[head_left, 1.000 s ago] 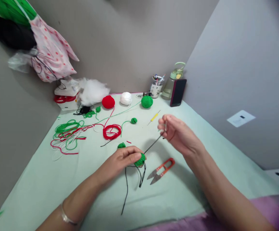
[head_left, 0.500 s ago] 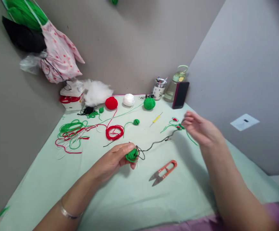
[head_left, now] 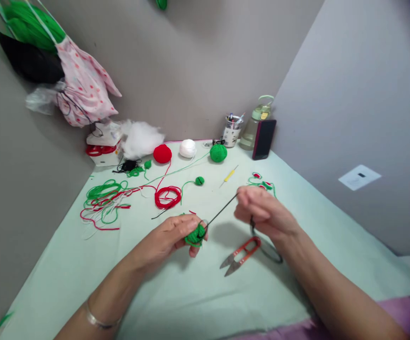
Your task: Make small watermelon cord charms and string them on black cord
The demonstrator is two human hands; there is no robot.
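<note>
My left hand [head_left: 178,231] is closed around a small green crocheted piece [head_left: 195,234], thumb on top. From it a black yarn strand [head_left: 222,208] runs taut up and to the right into my right hand [head_left: 261,210], whose fingers pinch it. The loose end of the strand loops below my right hand, over the table by the thread snips. Those orange-handled thread snips [head_left: 240,256] lie on the cloth between and below both hands, blades pointing lower left. Whether a needle sits in my right fingers cannot be seen.
Behind my hands lie a coil of red yarn [head_left: 168,197], a small green ball [head_left: 199,181] and a yellow-handled hook [head_left: 229,175]. Red [head_left: 163,154], white [head_left: 188,148] and green yarn balls [head_left: 218,153] line the back. A phone [head_left: 264,139] leans against a bottle [head_left: 251,133].
My right hand has moved left and down, nearer my left hand. The black strand went from slack with loops at the green piece to a straight, taut line.
</note>
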